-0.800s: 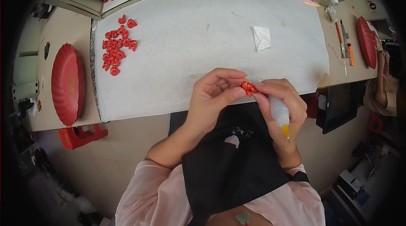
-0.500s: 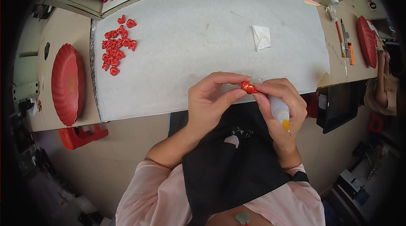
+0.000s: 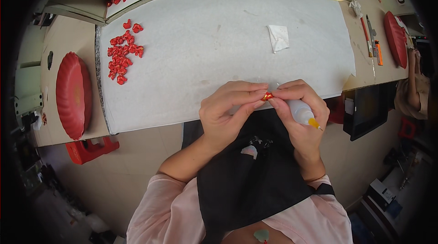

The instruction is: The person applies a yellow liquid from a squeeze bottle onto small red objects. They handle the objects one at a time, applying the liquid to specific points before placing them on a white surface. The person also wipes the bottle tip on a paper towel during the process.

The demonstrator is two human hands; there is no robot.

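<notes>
Your left hand (image 3: 223,109) is pinching a red piece (image 3: 267,96), its axis hidden, near the desk (image 3: 205,52); your right hand (image 3: 311,99) is clamping its other side and cradling a bottle (image 3: 299,110), whose axis and yellow tip (image 3: 314,123) are slanting rightward, toward you.

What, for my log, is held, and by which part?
Left hand and right hand pinch a red piece by opposite sides; right holds a bottle by its body.

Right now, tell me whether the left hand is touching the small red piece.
Touching. The head view shows the left hand with its thumb and fingertips against the small red piece, leaving no visible gap.
</notes>
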